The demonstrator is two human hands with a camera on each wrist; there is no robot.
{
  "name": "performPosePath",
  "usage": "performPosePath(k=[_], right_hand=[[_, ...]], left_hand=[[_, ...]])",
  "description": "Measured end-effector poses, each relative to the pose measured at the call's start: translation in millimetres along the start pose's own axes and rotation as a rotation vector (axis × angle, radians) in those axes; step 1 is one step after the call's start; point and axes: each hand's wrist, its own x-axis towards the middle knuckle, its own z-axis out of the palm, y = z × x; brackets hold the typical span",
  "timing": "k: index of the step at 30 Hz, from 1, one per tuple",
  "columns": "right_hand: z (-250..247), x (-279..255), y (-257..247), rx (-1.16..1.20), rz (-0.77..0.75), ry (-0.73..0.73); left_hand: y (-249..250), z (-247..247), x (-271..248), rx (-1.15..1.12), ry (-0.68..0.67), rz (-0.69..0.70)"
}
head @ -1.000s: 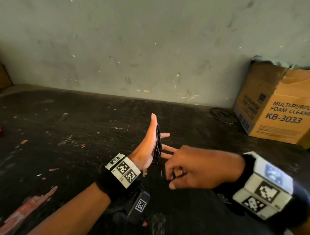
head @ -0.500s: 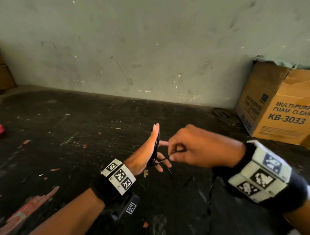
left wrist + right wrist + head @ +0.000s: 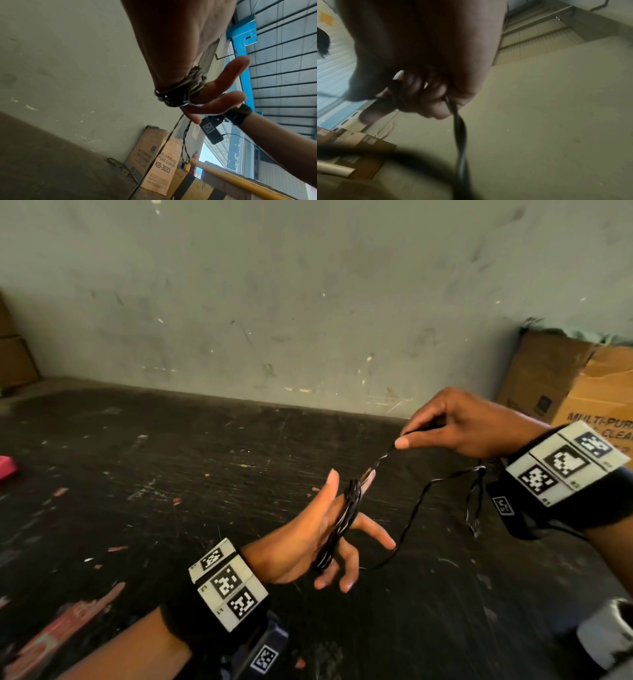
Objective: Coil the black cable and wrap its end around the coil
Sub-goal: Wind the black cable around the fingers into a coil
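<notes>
The black cable [image 3: 342,522] is wound in several turns round my left hand [image 3: 308,535], which stands edge-up over the dark table with straight, spread fingers. In the left wrist view the coil [image 3: 178,92] sits across the palm. From the coil a taut strand runs up right to my right hand [image 3: 445,426], which pinches the cable between thumb and forefinger. Slack cable [image 3: 421,501] loops down below the right wrist. In the right wrist view the curled fingers [image 3: 423,94] grip the cable [image 3: 460,135], which hangs blurred.
A cardboard box [image 3: 575,392] marked foam cleaner stands at the back right against the grey wall [image 3: 308,302]. The dark scratched table [image 3: 171,474] spreads to the left. A pink object [image 3: 7,467] lies at the far left edge. A pale cylinder [image 3: 606,635] sits at the bottom right.
My right hand has risen up and to the right with the cable, drawing the strand taut away from the left hand. The left hand has stayed upright with the coil on it.
</notes>
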Motion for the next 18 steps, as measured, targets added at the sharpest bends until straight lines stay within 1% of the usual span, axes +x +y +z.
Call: performPosePath(k=[5,9,11,13,15,16,18], right_hand=[[22,0,15,0.066,-0.026,0.078],[65,-4,22,0.165,-0.033,0.102],[90,-8,14,0.231,-0.041,0.121],[112,-12,4,0.298,-0.023,0.144],[130,-14,-6,0.363,0.022,0.138],[137,-14,-11,0.397,0.053,0.117],[144,-16,-26,0.443,0.109,0.032]], left_hand=[[7,4,-2,-0.066,-0.080,0.013],[22,2,0,-0.133,-0.109,0.050],[31,1,3,-0.164,-0.111,0.069],[38,-2,8,-0.192,-0.091,0.092],[44,-6,13,-0.232,-0.061,0.111],[46,-9,15,-0.252,-0.038,0.118],[48,-13,20,-0.270,0.035,0.134]])
